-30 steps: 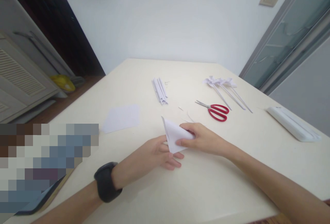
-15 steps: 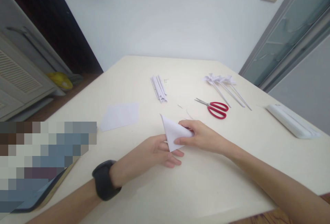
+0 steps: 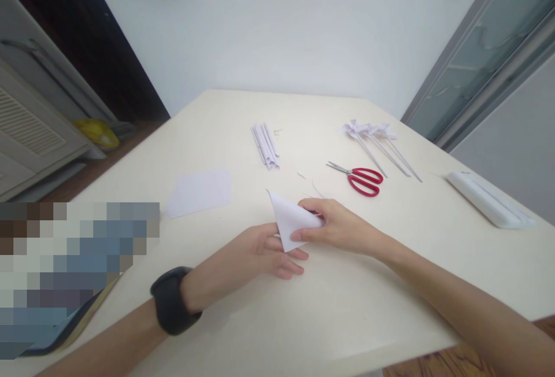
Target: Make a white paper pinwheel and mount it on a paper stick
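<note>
Nearest to us, the left hand [image 3: 255, 252] lies low on the smooth cream tabletop [image 3: 347, 307], with a black band [image 3: 171, 300] on its wrist. Its fingers are loosely spread under the near corner of a folded white paper [image 3: 291, 219], a thin matte triangle with sharp creases, and they touch it from below. The right hand [image 3: 342, 228] is pinched shut on the right edge of this paper, thumb under and fingers on top. The paper stands tilted between the 2 hands, just above the tabletop, near the middle.

Further away on the left lies a flat white sheet [image 3: 198, 192]. Behind the hands are scissors [image 3: 359, 177] with glossy red handles. Then come a bundle of rolled paper sticks [image 3: 265, 146] and paper pinwheels [image 3: 373, 134] on thin sticks. On the far right lies a long white box [image 3: 489, 206].
</note>
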Available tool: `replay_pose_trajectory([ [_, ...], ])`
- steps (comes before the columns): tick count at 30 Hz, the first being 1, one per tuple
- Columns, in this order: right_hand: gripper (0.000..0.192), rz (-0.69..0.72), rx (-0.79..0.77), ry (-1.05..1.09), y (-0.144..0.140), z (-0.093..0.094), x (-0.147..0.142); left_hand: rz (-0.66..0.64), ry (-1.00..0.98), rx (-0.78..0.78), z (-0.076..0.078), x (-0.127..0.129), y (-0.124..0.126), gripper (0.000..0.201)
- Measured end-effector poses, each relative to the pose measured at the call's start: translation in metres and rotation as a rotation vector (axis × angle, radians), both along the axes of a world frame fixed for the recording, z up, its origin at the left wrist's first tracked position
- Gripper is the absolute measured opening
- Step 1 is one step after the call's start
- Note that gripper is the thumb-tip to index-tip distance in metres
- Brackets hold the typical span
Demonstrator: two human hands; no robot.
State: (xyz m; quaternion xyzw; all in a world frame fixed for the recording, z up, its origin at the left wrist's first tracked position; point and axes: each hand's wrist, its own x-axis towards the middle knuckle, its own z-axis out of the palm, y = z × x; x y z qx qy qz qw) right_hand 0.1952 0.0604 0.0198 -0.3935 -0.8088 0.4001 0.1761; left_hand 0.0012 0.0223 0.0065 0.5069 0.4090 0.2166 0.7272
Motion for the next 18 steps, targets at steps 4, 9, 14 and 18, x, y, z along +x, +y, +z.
replay_pose_trajectory([
  [4,0.017,0.0,-0.006,0.003,0.0004,-0.0013,0.0003,0.006,-0.005,-0.001,-0.0016,0.0001,0.0007,0.035],
  [9,0.017,0.009,-0.008,0.006,-0.0001,-0.0018,0.0001,-0.005,-0.019,-0.011,-0.0028,-0.0004,0.0005,0.035],
  [14,0.017,0.003,-0.013,-0.004,-0.0008,-0.0001,-0.0005,-0.009,-0.014,-0.004,-0.0018,-0.0005,-0.0005,0.034],
  [18,0.017,0.0,-0.011,-0.007,-0.001,0.0001,-0.0006,0.009,0.008,-0.001,-0.0004,0.001,-0.0006,0.034],
])
